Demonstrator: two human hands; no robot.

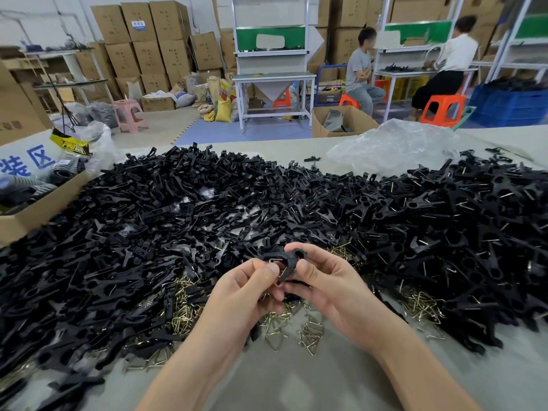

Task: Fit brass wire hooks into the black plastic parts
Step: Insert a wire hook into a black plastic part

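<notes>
Both hands meet above the table's near middle around one black plastic part [289,258]. My right hand [326,287] grips the part from the right, fingers curled over its top. My left hand [246,292] pinches a brass wire hook [281,272] against the part's underside. A huge heap of loose black parts [178,209] covers the table from left to centre. To the right lies a heap of black parts with wire showing in them [462,221]. Loose brass hooks [184,312] are scattered under and around my hands.
An open cardboard box [38,209] stands at the table's left edge. Crumpled clear plastic bags [394,146] lie at the back right. More brass hooks [421,304] lie right of my right hand. Two people sit at benches far behind. Bare grey table surface [296,381] shows between my forearms.
</notes>
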